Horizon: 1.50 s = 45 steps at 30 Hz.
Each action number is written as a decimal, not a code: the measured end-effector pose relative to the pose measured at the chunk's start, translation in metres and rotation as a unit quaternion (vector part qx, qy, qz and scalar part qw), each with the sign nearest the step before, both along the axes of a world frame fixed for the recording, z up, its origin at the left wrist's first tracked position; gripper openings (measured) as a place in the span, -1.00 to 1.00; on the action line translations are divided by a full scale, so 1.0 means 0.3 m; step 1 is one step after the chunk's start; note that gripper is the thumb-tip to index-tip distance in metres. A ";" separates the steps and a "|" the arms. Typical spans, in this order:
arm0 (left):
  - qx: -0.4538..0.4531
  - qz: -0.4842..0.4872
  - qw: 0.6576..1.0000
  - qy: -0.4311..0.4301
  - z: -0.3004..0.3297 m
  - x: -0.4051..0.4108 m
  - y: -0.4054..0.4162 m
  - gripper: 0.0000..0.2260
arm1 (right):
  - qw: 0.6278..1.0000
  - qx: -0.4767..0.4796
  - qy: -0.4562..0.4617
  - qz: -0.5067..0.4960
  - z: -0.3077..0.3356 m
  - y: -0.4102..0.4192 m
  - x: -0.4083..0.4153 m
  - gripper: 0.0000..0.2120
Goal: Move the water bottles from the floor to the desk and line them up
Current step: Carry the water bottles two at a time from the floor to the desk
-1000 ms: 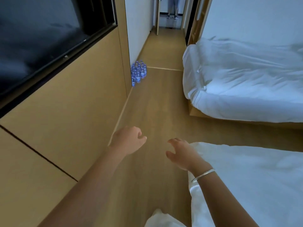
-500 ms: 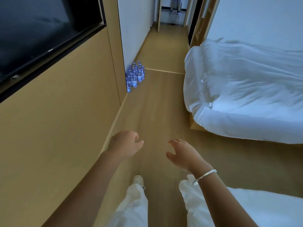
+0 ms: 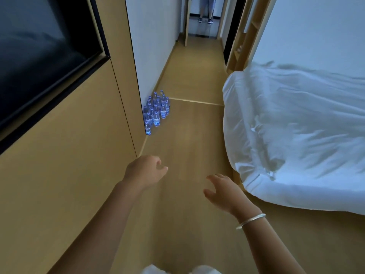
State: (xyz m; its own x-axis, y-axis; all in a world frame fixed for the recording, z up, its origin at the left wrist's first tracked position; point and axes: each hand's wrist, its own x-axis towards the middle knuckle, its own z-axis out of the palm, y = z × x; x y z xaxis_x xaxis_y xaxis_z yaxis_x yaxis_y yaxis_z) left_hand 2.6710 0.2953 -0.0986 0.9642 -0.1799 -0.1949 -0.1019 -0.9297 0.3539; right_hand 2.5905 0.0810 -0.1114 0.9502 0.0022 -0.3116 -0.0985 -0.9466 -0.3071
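Note:
Several clear water bottles (image 3: 157, 110) with blue labels stand upright in a tight cluster on the wooden floor, against the corner of the left wall. My left hand (image 3: 145, 171) hangs in front of me with loosely curled fingers and holds nothing. My right hand (image 3: 223, 191), with a silver bangle on its wrist, is spread and relaxed, also holding nothing. Both hands are well short of the bottles. No desk is in view.
A wood-panelled wall (image 3: 69, 175) with a dark screen (image 3: 39, 56) runs along the left. A bed with white bedding (image 3: 296, 135) fills the right. Between them a strip of wooden floor (image 3: 189, 139) leads to a hallway, where a person's legs (image 3: 205, 10) stand at the far end.
I have walked forward along the floor; the bottles are nearer and larger. The near bed and my white trouser legs have mostly dropped out of view. Both hands keep their relaxed pose.

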 end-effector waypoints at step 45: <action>-0.008 0.120 0.985 0.125 -0.240 2.880 -0.272 -0.77 | 0.976 0.006 0.094 0.194 -0.178 -0.214 3.151 -0.53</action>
State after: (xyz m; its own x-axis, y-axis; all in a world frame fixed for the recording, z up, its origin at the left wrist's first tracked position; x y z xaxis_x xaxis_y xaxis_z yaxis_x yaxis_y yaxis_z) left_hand 3.5350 0.2137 -0.1707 0.9017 0.0423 -0.4302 0.2124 -0.9102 0.3555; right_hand 3.5358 0.0168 -0.1648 0.8024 0.3565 -0.4786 0.2117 -0.9198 -0.3303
